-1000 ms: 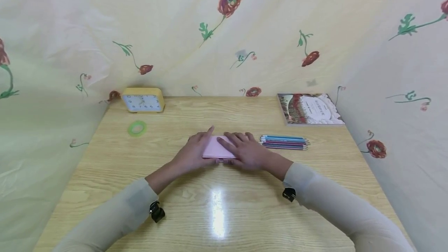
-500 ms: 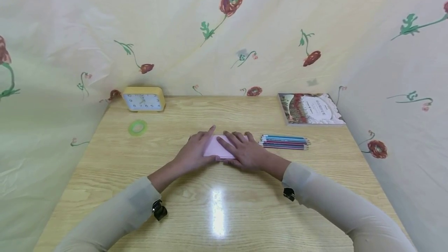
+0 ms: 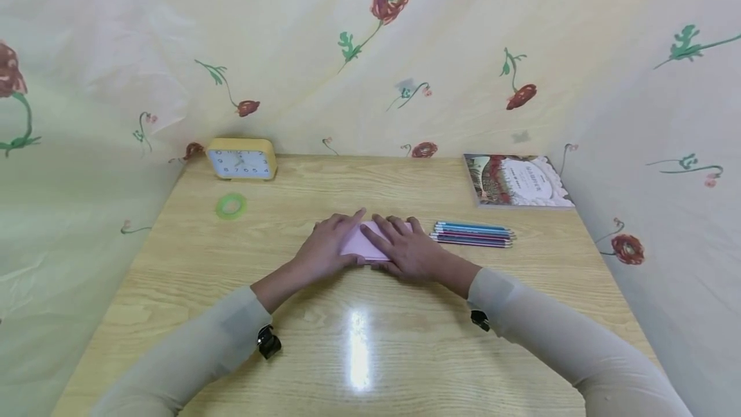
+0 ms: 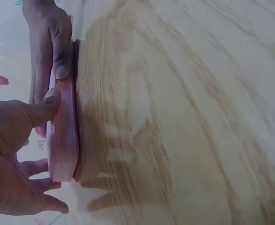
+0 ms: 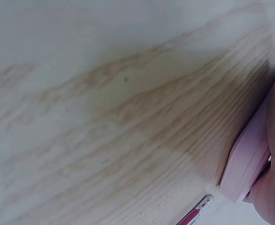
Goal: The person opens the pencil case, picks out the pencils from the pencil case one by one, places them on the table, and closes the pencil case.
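Note:
A pink flat case (image 3: 365, 246) with rounded corners lies on the wooden table in front of the person, partly covered by both hands. My left hand (image 3: 324, 248) grips its left end, and in the left wrist view the thumb presses the case's near side (image 4: 64, 136) while the fingers reach round the end. Across the top of the right part spread the fingers of my right hand (image 3: 412, 250), whose thumb lies along the near edge. The right wrist view shows only a corner of the case (image 5: 247, 154) beside part of that hand (image 5: 273, 192).
Just right of the case lies a row of several pencils (image 3: 471, 235). A book (image 3: 492, 179) sits at the back right. At the back left stands a yellow clock (image 3: 242, 163), with a green tape roll (image 3: 221, 206) in front of it. Flowered cloth (image 3: 289, 50) hangs round the table.
The head view has tilted slightly. My left hand has edged a little to the right along the case, and the right hand keeps its place on top.

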Demonstrator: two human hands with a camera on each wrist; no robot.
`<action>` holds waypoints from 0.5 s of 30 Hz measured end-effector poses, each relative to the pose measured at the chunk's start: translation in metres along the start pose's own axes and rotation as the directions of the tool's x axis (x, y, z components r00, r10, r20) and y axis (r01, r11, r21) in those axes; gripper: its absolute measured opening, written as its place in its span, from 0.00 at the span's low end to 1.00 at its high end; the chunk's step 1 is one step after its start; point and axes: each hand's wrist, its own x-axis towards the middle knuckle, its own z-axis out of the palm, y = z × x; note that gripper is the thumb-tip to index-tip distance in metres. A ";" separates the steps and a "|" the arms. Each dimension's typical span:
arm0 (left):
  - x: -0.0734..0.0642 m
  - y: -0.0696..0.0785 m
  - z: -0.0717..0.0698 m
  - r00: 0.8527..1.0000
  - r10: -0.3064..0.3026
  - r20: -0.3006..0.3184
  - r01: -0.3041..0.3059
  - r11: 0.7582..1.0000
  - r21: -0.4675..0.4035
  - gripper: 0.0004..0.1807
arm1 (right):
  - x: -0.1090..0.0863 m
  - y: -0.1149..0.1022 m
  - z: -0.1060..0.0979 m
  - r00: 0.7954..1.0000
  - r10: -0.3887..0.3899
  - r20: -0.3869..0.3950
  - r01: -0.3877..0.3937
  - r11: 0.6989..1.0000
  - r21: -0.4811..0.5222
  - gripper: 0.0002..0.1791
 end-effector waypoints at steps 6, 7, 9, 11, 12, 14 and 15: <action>0.001 0.003 0.000 1.000 -0.007 0.013 0.007 1.000 0.023 0.59 | -0.002 -0.001 0.001 1.000 0.007 0.014 -0.007 1.000 -0.007 0.45; 0.002 0.003 0.000 1.000 -0.007 0.011 0.006 1.000 0.025 0.59 | -0.002 -0.001 0.000 1.000 0.007 0.016 -0.007 1.000 -0.008 0.45; 0.001 0.003 -0.001 1.000 -0.004 0.008 0.004 1.000 0.027 0.59 | -0.002 -0.001 0.000 1.000 0.009 0.018 -0.009 1.000 -0.002 0.45; 0.003 -0.007 0.007 1.000 0.020 -0.014 -0.019 0.999 0.038 0.59 | -0.002 -0.001 0.001 1.000 0.011 0.016 -0.011 1.000 0.005 0.45; 0.003 -0.008 0.007 1.000 0.020 -0.012 -0.020 0.999 0.037 0.59 | -0.002 -0.001 0.001 1.000 0.013 0.014 -0.013 1.000 0.010 0.45; 0.003 -0.010 0.008 1.000 0.023 -0.012 -0.023 0.999 0.038 0.59 | -0.003 -0.002 0.001 1.000 0.021 0.013 -0.021 0.999 0.024 0.46; 0.002 -0.011 0.008 1.000 0.022 -0.009 -0.021 0.999 0.039 0.59 | -0.003 -0.002 0.000 1.000 0.025 0.009 -0.025 0.999 0.032 0.46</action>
